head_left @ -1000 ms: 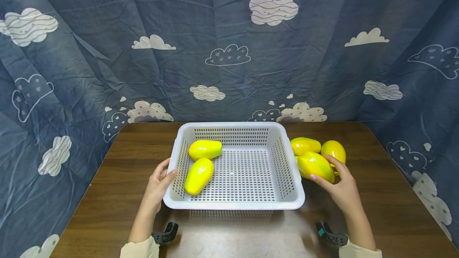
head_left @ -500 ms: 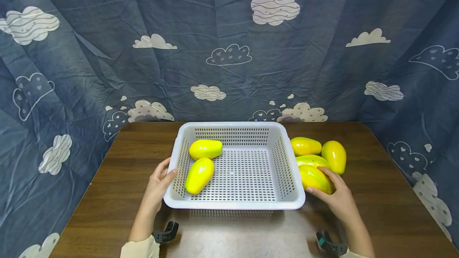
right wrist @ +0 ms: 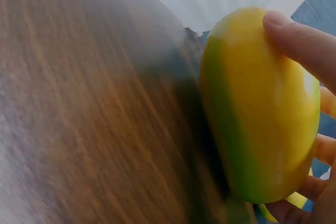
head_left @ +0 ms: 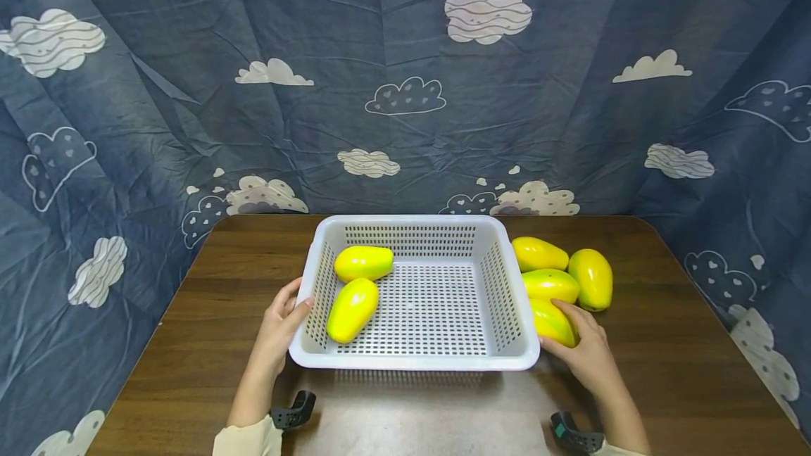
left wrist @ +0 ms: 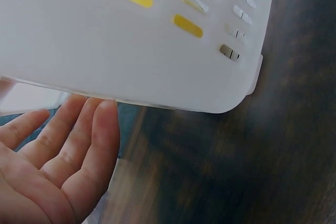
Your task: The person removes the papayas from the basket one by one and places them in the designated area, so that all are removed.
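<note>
Right hand (head_left: 586, 354) has its fingers (right wrist: 294, 35) curled round a mango (head_left: 552, 322), smooth, glossy, yellow with a green flank. It sits just beside the right wall of the white perforated plastic basket (head_left: 507, 301) on the wood-grain table (head_left: 665, 343); long axis runs from near-right to far-left. Left hand (head_left: 279, 329) rests against the basket's left wall, fingers (left wrist: 100, 145) straight. Two mangoes (head_left: 355, 294) lie inside, three more mangoes (head_left: 564, 273) outside.
</note>
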`<state>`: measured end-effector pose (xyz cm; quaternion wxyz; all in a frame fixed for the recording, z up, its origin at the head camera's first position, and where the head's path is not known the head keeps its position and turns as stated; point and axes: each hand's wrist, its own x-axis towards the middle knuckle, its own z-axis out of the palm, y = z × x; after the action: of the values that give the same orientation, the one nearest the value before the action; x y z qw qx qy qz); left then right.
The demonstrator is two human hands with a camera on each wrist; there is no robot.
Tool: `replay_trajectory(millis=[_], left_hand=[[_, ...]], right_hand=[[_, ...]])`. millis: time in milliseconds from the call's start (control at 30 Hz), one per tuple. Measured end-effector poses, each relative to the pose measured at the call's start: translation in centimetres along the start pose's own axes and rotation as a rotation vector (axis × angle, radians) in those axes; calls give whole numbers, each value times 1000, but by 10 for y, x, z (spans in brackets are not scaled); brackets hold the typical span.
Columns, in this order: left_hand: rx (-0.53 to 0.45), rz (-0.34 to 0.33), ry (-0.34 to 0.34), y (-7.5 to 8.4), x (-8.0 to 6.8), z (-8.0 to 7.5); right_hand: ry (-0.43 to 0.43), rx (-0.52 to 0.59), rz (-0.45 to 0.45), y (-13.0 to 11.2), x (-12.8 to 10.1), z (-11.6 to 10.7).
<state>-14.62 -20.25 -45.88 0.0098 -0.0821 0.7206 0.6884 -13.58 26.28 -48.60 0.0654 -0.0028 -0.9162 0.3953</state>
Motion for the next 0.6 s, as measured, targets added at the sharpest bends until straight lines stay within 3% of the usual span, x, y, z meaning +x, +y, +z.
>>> replay_trajectory(millis=[333,600], left_hand=[[8,-4,4,1,-1,-1],[-3,-2,-1,0,0,-1]], right_hand=[[40,16,-15,-2,-1,1],[89,128,-49,-12,-3,-10]])
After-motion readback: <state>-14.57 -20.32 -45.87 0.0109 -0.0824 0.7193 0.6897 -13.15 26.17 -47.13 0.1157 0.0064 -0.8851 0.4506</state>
